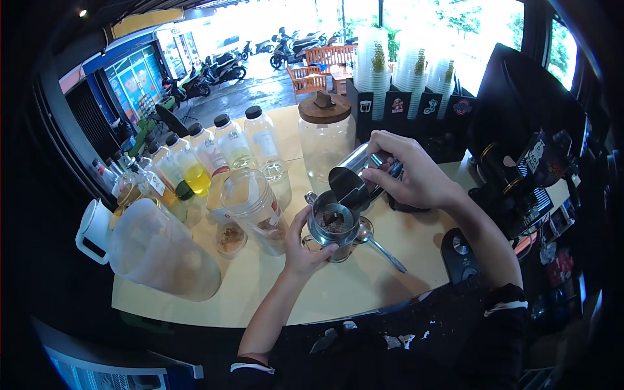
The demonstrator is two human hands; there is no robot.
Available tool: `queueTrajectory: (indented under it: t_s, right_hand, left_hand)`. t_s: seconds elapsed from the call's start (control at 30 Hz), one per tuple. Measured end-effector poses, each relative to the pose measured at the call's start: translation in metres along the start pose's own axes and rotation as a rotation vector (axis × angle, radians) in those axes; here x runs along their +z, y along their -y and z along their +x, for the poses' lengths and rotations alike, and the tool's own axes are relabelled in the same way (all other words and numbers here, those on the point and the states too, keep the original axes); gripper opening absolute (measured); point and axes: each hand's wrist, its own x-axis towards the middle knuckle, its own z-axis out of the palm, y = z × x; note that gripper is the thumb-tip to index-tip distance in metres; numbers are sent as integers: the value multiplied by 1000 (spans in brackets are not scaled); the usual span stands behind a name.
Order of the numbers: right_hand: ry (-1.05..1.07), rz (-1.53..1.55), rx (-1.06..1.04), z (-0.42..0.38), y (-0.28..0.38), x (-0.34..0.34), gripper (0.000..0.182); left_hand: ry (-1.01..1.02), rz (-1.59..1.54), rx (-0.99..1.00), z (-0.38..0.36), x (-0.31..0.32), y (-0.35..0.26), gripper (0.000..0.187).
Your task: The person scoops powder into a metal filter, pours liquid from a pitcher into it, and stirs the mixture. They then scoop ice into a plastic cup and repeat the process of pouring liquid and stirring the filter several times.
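Note:
My left hand [305, 250] steadies a metal cup [335, 239], thumb and fingers around its side. Dark, grainy contents with a darker patch show inside the cup. In my right hand [409, 170] is a shiny metal pitcher [351, 170], gripped by its handle and tipped so that its mouth overlaps the cup's rim. Just right of the cup lies a metal spoon [389, 257] on the table. A clear jar [250, 195] with brown contents low inside stands left of my left hand, beside a small dish of brown powder [231, 239].
A large cloudy pitcher [162, 250] takes up the table's left front. Capped bottles [231, 143] line the back left. Behind the metal pitcher stands a wooden-lidded glass jar [318, 140]. Stacked plastic cups [372, 65] rise from a black holder [396, 107]; dark machinery [507, 162] sits right.

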Motion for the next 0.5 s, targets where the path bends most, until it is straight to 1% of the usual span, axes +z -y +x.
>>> queueTrajectory:
  t_s: [0.17, 0.27, 0.33, 0.5]
  right_hand:
    - [42, -27, 23, 2, 4, 0, 20]
    - [45, 1, 0, 3, 5, 1, 20]
    - [26, -64, -55, 3, 6, 2, 21]
    - [35, -99, -64, 4, 7, 2, 21]
  left_hand:
    - [0, 26, 9, 0, 0, 0, 91]
    - [3, 28, 12, 0, 0, 0, 92]
    - [5, 18, 4, 0, 0, -1, 92]
    - [18, -2, -16, -1, -1, 1, 93]
